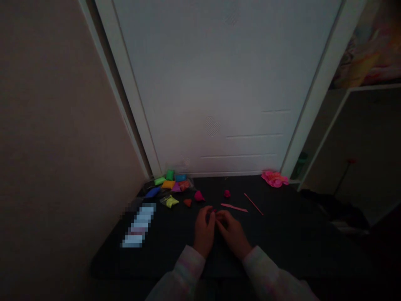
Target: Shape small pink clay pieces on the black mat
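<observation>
My left hand (pixel 204 230) and my right hand (pixel 232 232) meet at the fingertips over the middle of the dark table. Between them shows a small bit of magenta modelling clay (pixel 214 210), mostly hidden by the pinched fingers. Just beyond lie a larger magenta clay lump (pixel 199 196) with a pointed end and a small round magenta piece (pixel 227 193). A red-brown clay lump (pixel 187 202) rests left of these. Right of the hands are a flat pink modelling knife (pixel 234 207) and a thin pink stick tool (pixel 253 204).
Bagged clay in several colours, such as a yellow packet (pixel 171 202) and a blue packet (pixel 153 192), lies at the back left. A blurred-out pale strip (pixel 139 225) is on the left. A crumpled pink object (pixel 275 178) sits back right. A white door panel (pixel 216 92) stands behind the table (pixel 282 246).
</observation>
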`<act>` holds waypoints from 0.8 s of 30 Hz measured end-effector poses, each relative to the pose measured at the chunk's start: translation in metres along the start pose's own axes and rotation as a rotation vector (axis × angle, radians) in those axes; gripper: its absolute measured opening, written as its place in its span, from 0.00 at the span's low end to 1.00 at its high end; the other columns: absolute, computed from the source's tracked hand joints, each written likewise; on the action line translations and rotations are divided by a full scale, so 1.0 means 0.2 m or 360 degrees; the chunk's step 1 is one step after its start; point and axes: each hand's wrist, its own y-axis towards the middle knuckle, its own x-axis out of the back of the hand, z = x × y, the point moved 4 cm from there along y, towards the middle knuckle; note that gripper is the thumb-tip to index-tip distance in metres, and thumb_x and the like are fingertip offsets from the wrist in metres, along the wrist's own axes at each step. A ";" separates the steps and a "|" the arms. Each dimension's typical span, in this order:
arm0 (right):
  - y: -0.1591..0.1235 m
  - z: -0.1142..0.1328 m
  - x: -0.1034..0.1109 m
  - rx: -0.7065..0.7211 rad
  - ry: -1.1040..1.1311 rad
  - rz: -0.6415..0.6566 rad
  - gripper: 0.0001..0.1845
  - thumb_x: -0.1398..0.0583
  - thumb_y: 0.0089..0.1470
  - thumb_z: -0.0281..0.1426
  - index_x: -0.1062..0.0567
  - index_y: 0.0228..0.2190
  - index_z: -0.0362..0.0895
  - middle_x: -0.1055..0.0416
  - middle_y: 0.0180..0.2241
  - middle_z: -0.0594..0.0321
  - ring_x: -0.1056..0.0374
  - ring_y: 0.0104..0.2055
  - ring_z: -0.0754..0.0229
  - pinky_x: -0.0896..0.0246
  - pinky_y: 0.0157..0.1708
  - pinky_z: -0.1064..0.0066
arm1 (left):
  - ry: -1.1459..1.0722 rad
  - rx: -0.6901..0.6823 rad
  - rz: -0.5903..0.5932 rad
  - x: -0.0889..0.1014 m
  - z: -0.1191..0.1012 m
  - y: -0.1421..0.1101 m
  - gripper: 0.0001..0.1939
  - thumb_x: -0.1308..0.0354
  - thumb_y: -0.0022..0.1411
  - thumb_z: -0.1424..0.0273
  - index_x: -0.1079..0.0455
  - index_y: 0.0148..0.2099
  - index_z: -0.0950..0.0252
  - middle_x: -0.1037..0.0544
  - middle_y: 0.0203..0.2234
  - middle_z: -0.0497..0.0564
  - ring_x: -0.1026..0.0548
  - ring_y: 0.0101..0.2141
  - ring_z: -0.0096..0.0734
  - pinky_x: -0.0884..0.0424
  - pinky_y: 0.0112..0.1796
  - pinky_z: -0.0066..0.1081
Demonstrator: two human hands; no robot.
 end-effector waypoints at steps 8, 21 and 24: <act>-0.12 0.07 -0.11 0.0196 -0.0123 0.0042 0.08 0.46 0.50 0.28 0.27 0.30 0.45 0.26 0.32 0.59 0.32 0.36 0.58 0.38 0.38 0.66 | -0.1293 0.0912 -0.0089 -0.08 0.13 -0.07 0.16 0.54 0.58 0.63 0.32 0.33 0.70 0.26 0.29 0.56 0.26 0.31 0.31 0.33 0.39 0.31; -0.23 0.05 -0.15 0.0361 -0.0329 0.0127 0.12 0.47 0.52 0.31 0.26 0.37 0.47 0.28 0.41 0.57 0.35 0.45 0.56 0.39 0.45 0.59 | -0.1699 0.1026 0.0122 -0.02 0.20 -0.03 0.18 0.51 0.55 0.59 0.33 0.36 0.69 0.25 0.26 0.53 0.26 0.29 0.33 0.35 0.37 0.35; -0.23 0.05 -0.15 0.0441 -0.0381 0.0125 0.13 0.47 0.52 0.33 0.27 0.38 0.48 0.29 0.42 0.57 0.35 0.46 0.55 0.38 0.44 0.58 | -0.1733 0.1040 0.0118 -0.01 0.20 -0.03 0.18 0.51 0.54 0.59 0.33 0.37 0.69 0.24 0.26 0.53 0.26 0.29 0.33 0.35 0.37 0.35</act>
